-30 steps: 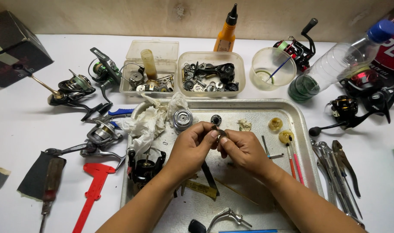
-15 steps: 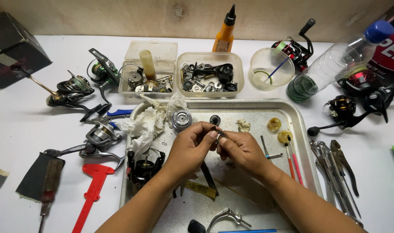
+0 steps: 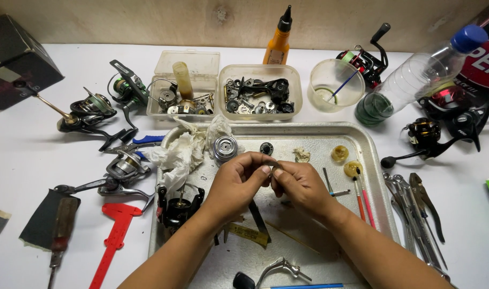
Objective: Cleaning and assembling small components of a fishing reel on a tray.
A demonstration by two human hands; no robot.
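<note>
Change since earlier frame: almost none; your hands hold the same spot above the metal tray (image 3: 370, 160), fingertips meeting as before, and nothing on the table (image 3: 19, 160) has shifted.
Left hand: your left hand (image 3: 234, 184) is curled narrow, thumb and forefinger pinched on a small metal ring (image 3: 273, 167).
Right hand: your right hand (image 3: 300, 184) is likewise nearly closed, its fingertips on the same ring from the other side (which hand bears the weight, I cannot tell).
Position of ring: held clear of the tray, over its middle, just in front of the silver spool (image 3: 225, 147).
Reason for hold: judged, a two-sided pinch keeps so small a part steady and over the tray should it drop.
Reason for layout: loose parts sit in the two clear tubs (image 3: 258, 96), and the black reel body (image 3: 179, 206) lies by your left wrist, within reach.
Surroundings: crumpled white tissue (image 3: 183, 152) on the tray's left edge; orange oil bottle (image 3: 279, 43) upright behind the tubs.
</note>
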